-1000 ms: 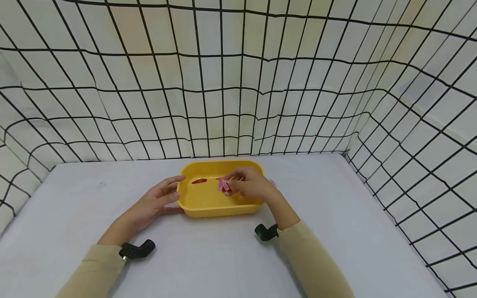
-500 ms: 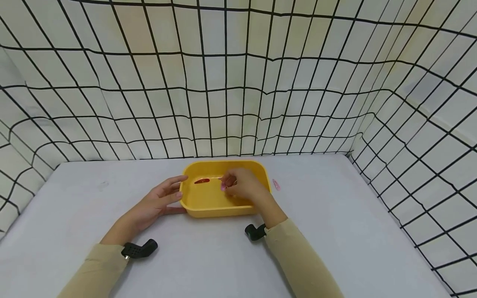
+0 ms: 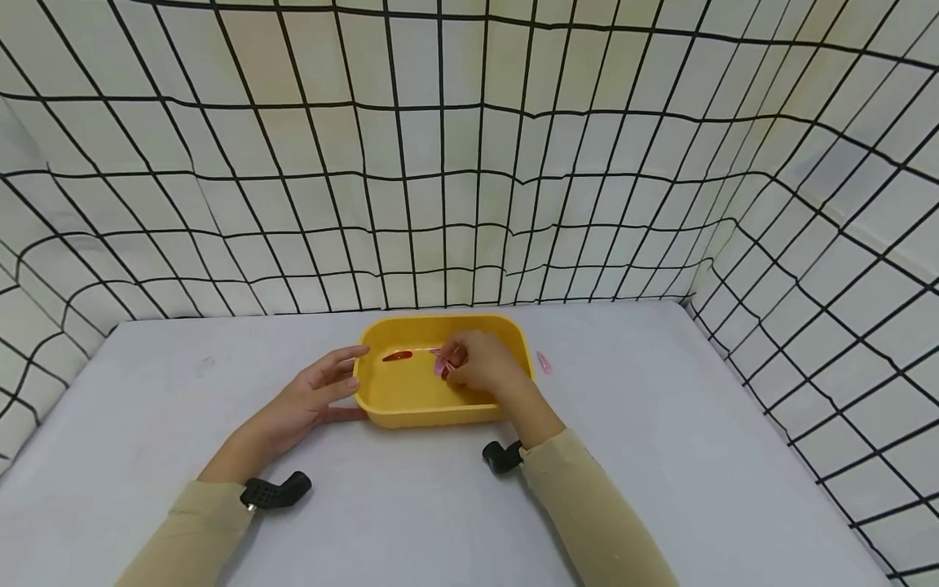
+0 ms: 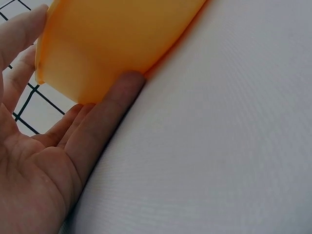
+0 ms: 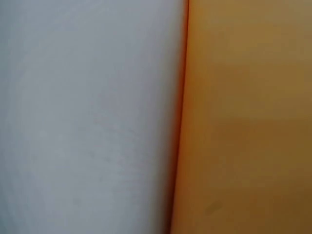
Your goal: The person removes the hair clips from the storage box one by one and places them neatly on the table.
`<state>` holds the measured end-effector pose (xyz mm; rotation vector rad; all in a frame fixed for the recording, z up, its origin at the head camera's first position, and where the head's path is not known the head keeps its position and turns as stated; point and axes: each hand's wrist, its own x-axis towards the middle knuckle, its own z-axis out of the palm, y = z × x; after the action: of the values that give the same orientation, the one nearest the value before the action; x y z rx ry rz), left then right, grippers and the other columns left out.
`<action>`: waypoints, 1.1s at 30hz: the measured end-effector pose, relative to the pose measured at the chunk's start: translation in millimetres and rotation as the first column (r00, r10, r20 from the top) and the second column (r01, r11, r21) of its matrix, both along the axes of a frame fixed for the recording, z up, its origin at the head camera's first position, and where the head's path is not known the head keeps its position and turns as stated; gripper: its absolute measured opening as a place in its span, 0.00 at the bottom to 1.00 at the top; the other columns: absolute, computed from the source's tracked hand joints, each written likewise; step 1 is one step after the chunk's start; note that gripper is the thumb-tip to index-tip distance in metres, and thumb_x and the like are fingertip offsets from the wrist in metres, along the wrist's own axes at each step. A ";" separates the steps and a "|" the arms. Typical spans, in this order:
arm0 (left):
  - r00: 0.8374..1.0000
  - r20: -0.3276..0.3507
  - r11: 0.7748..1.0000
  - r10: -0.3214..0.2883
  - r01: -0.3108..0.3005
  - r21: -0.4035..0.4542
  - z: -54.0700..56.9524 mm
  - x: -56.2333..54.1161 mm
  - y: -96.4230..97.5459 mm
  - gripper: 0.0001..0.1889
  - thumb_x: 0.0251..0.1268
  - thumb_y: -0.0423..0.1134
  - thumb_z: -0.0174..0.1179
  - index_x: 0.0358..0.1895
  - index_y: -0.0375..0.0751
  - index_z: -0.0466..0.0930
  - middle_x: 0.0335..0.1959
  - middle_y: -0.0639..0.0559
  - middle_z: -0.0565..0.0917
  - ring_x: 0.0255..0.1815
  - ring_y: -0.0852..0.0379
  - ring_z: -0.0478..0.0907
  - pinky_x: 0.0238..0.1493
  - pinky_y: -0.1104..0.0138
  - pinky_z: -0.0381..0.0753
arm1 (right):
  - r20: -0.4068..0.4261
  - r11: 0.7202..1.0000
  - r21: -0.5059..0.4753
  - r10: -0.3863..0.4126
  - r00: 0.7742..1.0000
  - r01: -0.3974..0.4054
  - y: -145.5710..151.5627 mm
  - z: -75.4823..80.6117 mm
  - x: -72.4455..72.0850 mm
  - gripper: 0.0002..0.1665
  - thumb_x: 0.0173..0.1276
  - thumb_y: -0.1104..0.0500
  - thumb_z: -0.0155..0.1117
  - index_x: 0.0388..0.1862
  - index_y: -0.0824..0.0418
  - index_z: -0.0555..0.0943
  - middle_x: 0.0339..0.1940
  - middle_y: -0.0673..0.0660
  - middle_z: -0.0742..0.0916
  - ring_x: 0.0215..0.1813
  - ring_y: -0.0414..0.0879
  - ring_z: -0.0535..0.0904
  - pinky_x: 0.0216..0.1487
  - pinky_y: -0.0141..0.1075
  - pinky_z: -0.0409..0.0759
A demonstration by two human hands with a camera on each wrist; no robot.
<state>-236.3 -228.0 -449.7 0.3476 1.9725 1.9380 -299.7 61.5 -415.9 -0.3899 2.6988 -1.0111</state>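
Note:
A yellow plastic tray rests on the white table. My left hand steadies its left end; the fingers lie fairly straight against the rim, and in the left wrist view the thumb touches the outer wall. Inside the tray, my right hand has curled fingers that pinch pink and red hair clips, partly covered by the fingertips. A red hair clip lies by itself towards the tray's back left. The right wrist view holds only the tray wall and tablecloth.
One pink hair clip lies on the table just right of the tray. A black grid net over white cloth rises behind the table and along both sides.
The right hand has shifted left inside the tray, over the pink and red clips, covering more of them. The pink clip outside the tray shows fully now. The left hand keeps its place.

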 end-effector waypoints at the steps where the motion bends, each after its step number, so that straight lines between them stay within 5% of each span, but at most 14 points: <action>1: 1.000 -0.003 1.000 0.002 -0.002 0.000 0.1 -0.2 0.1 0.28 0.79 0.36 0.51 0.77 0.44 0.55 0.77 0.36 0.55 0.66 0.45 0.72 0.55 0.49 0.83 | -0.004 1.000 0.018 -0.001 1.000 0.001 -0.4 0.3 -0.4 0.14 0.57 0.62 0.77 0.40 0.51 0.84 0.33 0.51 0.83 0.38 0.47 0.77 0.36 0.31 0.79; 24: 1.000 -0.020 1.000 0.001 -0.001 -0.014 -3.2 1.9 -1.1 0.29 0.79 0.38 0.51 0.77 0.45 0.55 0.76 0.35 0.56 0.64 0.51 0.74 0.56 0.51 0.83 | -0.068 0.990 0.139 -0.008 0.998 0.018 -4.3 -1.4 4.9 0.13 0.59 0.65 0.73 0.40 0.49 0.83 0.29 0.50 0.81 0.36 0.45 0.75 0.34 0.31 0.74; 33: 1.000 -0.024 1.000 -0.007 0.007 -0.002 -1.0 1.1 -1.4 0.28 0.79 0.38 0.50 0.77 0.44 0.54 0.77 0.35 0.55 0.63 0.50 0.75 0.56 0.50 0.84 | 0.041 0.996 -0.093 -0.005 0.999 0.009 -2.4 0.8 3.0 0.14 0.62 0.67 0.68 0.45 0.52 0.84 0.32 0.53 0.82 0.26 0.45 0.76 0.25 0.30 0.78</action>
<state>-235.2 -229.4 -450.7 0.3779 1.9855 1.9356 -296.7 59.1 -415.0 -0.3730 2.6252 -1.1373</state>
